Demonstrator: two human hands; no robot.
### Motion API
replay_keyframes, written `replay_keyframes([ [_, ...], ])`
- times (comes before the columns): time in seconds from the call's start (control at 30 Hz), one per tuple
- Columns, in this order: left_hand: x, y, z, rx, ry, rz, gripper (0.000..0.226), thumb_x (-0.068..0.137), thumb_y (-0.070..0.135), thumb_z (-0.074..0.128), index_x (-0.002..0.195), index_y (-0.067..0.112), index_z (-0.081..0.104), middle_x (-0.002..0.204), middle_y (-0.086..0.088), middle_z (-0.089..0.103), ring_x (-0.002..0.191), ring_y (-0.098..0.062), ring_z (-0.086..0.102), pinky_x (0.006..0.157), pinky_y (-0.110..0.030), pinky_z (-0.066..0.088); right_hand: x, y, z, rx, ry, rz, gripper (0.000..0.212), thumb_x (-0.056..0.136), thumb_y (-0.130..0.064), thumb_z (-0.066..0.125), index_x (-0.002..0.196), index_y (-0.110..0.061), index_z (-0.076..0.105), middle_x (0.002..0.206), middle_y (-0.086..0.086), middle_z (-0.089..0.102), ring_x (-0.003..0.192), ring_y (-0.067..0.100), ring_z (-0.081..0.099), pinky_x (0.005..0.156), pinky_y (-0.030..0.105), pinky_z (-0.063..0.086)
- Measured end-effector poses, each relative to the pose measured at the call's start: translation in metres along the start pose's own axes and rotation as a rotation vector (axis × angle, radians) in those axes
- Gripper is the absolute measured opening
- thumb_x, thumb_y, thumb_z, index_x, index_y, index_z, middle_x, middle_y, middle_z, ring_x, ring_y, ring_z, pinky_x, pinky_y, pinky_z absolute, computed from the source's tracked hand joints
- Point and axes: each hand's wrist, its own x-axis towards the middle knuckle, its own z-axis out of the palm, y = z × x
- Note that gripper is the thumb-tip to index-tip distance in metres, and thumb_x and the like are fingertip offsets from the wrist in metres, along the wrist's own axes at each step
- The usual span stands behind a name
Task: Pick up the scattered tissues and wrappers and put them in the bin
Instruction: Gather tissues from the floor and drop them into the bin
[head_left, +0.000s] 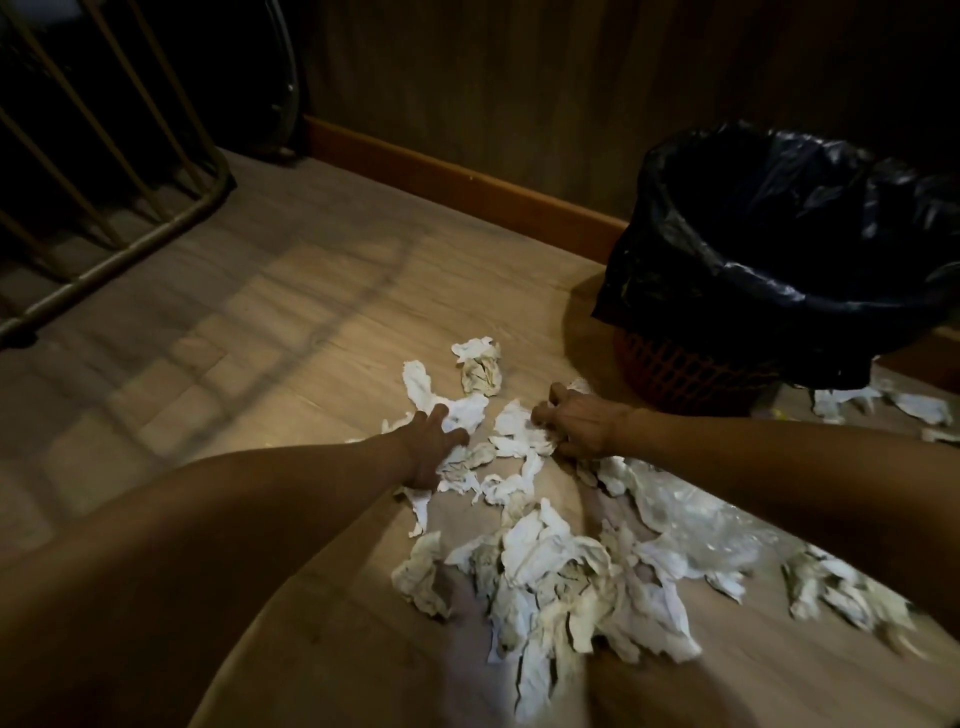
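Tissues (540, 582) w/ clear wrapper (696, 519) near bin (779, 249): light, soft; we bunch handfuls. Left hand (436, 441) grip spread flat; right hand (576, 421) clenched on tissue.

bin (795, 270): right rim cut off | railing (104, 171): cropped left

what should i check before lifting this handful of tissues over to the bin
1. Right hand closed on tissue: ok, fingers curled into it.
2. Left hand has a grip: not ok, it lies flat on the tissues, fingers spread.
3. Bin open, liner in place: ok.
4. Room inside the bin: cannot tell, interior is dark.
5. Path from right hand to bin: ok, nothing between them.
6. Floor finished: not ok, big pile and clear wrapper remain.
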Motion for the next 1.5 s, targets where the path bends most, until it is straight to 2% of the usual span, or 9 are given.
replay_keyframes([
  [0.13, -0.004, -0.005, -0.007, -0.075, 0.020, 0.043, 0.067, 0.076, 0.024, 0.074, 0.135, 0.016, 0.043, 0.130, -0.023, 0.040, 0.111, -0.042, 0.054, 0.089, -0.040, 0.048, -0.003, -0.008, 0.000, -0.038, -0.047, 0.027, 0.035, 0.088, -0.013, 0.057, 0.122, -0.010, 0.056, 0.122, 0.017, 0.045, 0.088, 0.030, 0.055, 0.074, 0.035, 0.044],
  [0.33, -0.030, -0.018, -0.040, -0.152, 0.199, -0.019, 0.052, 0.079, 0.021, 0.071, 0.127, 0.014, 0.054, 0.121, -0.018, 0.053, 0.110, -0.037, 0.056, 0.087, -0.034, 0.046, -0.015, -0.020, -0.037, -0.014, -0.032, 0.029, 0.034, 0.083, -0.017, 0.067, 0.115, -0.010, 0.060, 0.114, 0.012, 0.053, 0.094, 0.031, 0.059, 0.067, 0.031, 0.039],
  [0.53, -0.059, -0.022, -0.090, -0.282, 0.386, -0.103, 0.046, 0.079, 0.024, 0.070, 0.123, 0.014, 0.062, 0.119, -0.015, 0.065, 0.111, -0.033, 0.060, 0.084, -0.030, 0.046, -0.034, -0.030, -0.110, 0.023, 0.200, 0.124, 0.036, 0.085, -0.020, 0.068, 0.117, -0.009, 0.058, 0.115, 0.013, 0.051, 0.098, 0.034, 0.059, 0.071, 0.033, 0.043],
  [0.67, -0.078, -0.018, -0.133, -0.513, 0.561, -0.164, 0.058, 0.077, 0.033, 0.077, 0.129, 0.012, 0.060, 0.128, -0.013, 0.064, 0.116, -0.030, 0.060, 0.091, -0.028, 0.045, -0.063, -0.033, -0.161, 0.115, 0.403, 0.174, 0.038, 0.083, -0.021, 0.068, 0.118, -0.009, 0.059, 0.117, 0.015, 0.055, 0.101, 0.034, 0.059, 0.078, 0.033, 0.046],
  [1.0, -0.088, 0.029, -0.210, -0.700, 0.779, -0.091, 0.036, 0.073, 0.038, 0.075, 0.103, 0.020, 0.070, 0.100, -0.008, 0.072, 0.089, -0.025, 0.065, 0.069, -0.028, 0.041, -0.173, 0.002, -0.225, 0.323, 0.815, 0.406, 0.044, 0.080, -0.033, 0.073, 0.116, -0.009, 0.065, 0.114, 0.011, 0.065, 0.106, 0.028, 0.061, 0.079, 0.033, 0.047],
  [1.1, -0.082, 0.052, -0.238, -0.693, 0.869, -0.040, 0.032, 0.075, 0.035, 0.074, 0.103, 0.018, 0.070, 0.099, -0.009, 0.072, 0.093, -0.028, 0.066, 0.071, -0.029, 0.042, -0.202, 0.035, -0.226, 0.387, 0.901, 0.511, 0.036, 0.077, -0.029, 0.075, 0.106, -0.010, 0.068, 0.104, 0.008, 0.069, 0.099, 0.026, 0.064, 0.073, 0.032, 0.047],
  [1.2, -0.077, 0.070, -0.260, -0.743, 0.922, -0.007, 0.049, 0.074, 0.036, 0.076, 0.118, 0.017, 0.067, 0.108, -0.008, 0.072, 0.099, -0.027, 0.066, 0.077, -0.032, 0.050, -0.227, 0.069, -0.220, 0.521, 0.941, 0.627, 0.034, 0.079, -0.025, 0.076, 0.109, -0.011, 0.068, 0.101, 0.004, 0.066, 0.094, 0.020, 0.062, 0.078, 0.036, 0.050],
  [1.33, -0.068, 0.093, -0.283, -0.827, 0.949, 0.042, 0.056, 0.070, 0.036, 0.079, 0.122, 0.021, 0.066, 0.111, -0.007, 0.071, 0.101, -0.026, 0.066, 0.081, -0.034, 0.053, -0.244, 0.109, -0.200, 0.776, 0.995, 0.726, 0.034, 0.084, -0.036, 0.074, 0.112, -0.016, 0.071, 0.098, 0.002, 0.069, 0.100, 0.022, 0.067, 0.081, 0.035, 0.053],
  [1.5, -0.055, 0.138, -0.311, -0.782, 1.019, 0.109, 0.052, 0.077, 0.028, 0.075, 0.126, 0.017, 0.063, 0.121, -0.011, 0.068, 0.111, -0.030, 0.063, 0.093, -0.039, 0.052, -0.250, 0.131, -0.182, 0.890, 0.947, 0.702, 0.054, 0.087, -0.035, 0.073, 0.135, -0.014, 0.060, 0.134, 0.008, 0.061, 0.124, 0.026, 0.057, 0.106, 0.040, 0.047],
])
